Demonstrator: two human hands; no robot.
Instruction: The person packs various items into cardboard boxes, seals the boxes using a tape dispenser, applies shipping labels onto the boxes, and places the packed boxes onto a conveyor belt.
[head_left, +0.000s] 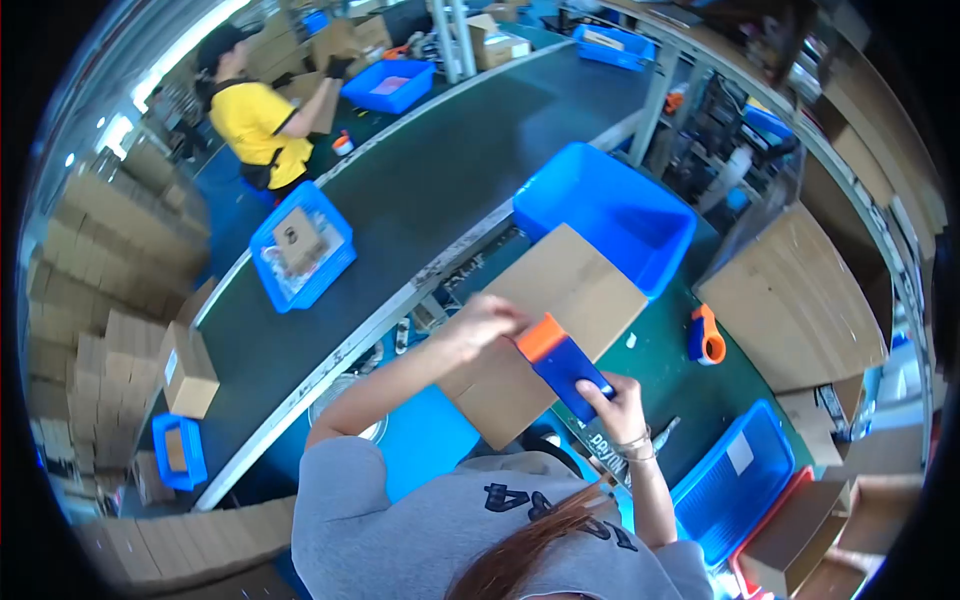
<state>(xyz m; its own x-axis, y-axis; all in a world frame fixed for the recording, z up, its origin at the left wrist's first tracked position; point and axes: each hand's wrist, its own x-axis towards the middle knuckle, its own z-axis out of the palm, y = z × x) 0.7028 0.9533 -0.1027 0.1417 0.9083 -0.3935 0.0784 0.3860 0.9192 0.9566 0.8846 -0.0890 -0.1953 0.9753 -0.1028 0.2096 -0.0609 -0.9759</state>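
Note:
My right hand (pixel 615 408) is wrapped round the lower end of a blue tape dispenser (pixel 570 375) with an orange top. The dispenser is held tilted over a closed brown cardboard box (pixel 575 285), which lies at an angle in front of my body. Close to the dispenser's orange end is my left hand (pixel 485 325), its fingers curled together and slightly blurred. Whatever those fingers pinch is too small to make out. Behind the box, an open blue bin (pixel 675 235) touches or nearly touches its far edge.
A second orange-and-blue tape dispenser (pixel 707 337) lies on the green table (pixel 650 360). A conveyor belt (pixel 400 230) crosses ahead, carrying a filled blue basket (pixel 325 275). Beyond it stands a person in a yellow shirt (pixel 255 120). A large carton (pixel 800 300) and blue tray (pixel 735 490) are at right.

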